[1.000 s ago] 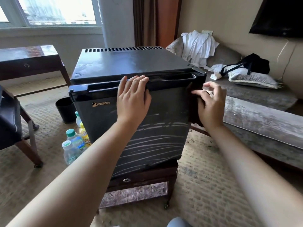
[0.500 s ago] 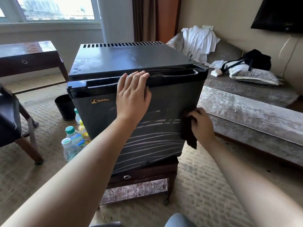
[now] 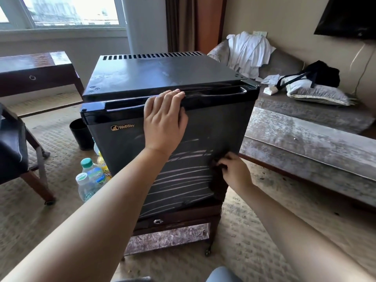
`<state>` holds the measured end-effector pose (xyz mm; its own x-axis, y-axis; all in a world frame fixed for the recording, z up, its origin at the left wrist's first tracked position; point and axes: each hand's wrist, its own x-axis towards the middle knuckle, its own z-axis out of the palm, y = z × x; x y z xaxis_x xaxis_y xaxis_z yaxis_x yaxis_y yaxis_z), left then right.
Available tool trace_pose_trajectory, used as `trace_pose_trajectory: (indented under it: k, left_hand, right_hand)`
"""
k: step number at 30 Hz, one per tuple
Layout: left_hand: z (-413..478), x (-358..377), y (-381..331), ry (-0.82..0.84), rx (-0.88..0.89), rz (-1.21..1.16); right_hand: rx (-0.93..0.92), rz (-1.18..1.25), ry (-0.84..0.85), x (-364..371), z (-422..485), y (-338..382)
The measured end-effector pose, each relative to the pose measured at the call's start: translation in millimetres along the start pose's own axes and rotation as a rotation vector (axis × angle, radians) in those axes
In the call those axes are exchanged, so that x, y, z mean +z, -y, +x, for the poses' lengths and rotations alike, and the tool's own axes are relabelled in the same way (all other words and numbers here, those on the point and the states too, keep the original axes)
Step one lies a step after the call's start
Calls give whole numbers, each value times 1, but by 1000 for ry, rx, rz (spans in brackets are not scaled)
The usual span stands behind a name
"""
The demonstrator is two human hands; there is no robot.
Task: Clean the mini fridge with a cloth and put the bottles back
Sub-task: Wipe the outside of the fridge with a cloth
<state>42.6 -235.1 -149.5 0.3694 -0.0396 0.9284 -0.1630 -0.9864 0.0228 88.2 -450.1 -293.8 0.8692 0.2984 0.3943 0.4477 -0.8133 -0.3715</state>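
Both hands meet our mini fridge (image 3: 162, 78): left hand (image 3: 164, 121) lies with fingers released on its streaked door, right hand (image 3: 236, 171) fingers grasp the cloth (image 3: 218, 182); bottles (image 3: 91, 178) stand on carpet (image 3: 254, 241).

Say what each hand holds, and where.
Right hand grips the dark cloth, bunched in its fingers against the fridge door. Left hand holds nothing; straight fingers rest on the door's top edge.

The left hand (image 3: 164, 119) lay flat against the top of the black boxy mini fridge (image 3: 162, 76), on its door. The right hand (image 3: 236, 171) pinched a dark crumpled cloth (image 3: 220, 186) at the door's lower right edge. To the fridge's left stood clear plastic bottles (image 3: 89, 178).
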Motion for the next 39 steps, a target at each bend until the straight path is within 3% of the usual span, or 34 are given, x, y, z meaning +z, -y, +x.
trace_pose_trajectory:
  k: [3,7,9,13,17,19,26,29,37,39]
  left_hand:
    - [2,-8,2,81,2,-13]
    - [7,-30,15,267,117,-83]
    - [5,-43,30,295,117,-86]
    - [-10,-71,62,177,-38,-14]
    - [-26,-87,86,119,13,10]
    - [-30,-89,95,115,42,9]
    - [-32,-77,84,11,-62,12]
    - [-33,-79,85,13,-57,-9]
    - [-35,-81,85,53,-80,-38]
    - [-36,-82,86,69,-84,-49]
  right_hand:
    - [-41,24,-83,-23,11,14]
    - [-207,128,-459,-90,52,58]
    - [-221,148,-527,-106,64,76]
    - [-225,182,-399,-63,41,74]
    - [-126,24,-31,1,1,57]
    - [-94,3,23,5,-4,61]
    - [-204,169,-445,-71,46,118]
    - [-189,217,-518,-71,48,123]
    - [-119,11,25,6,4,107]
    - [-100,-16,46,-4,9,114]
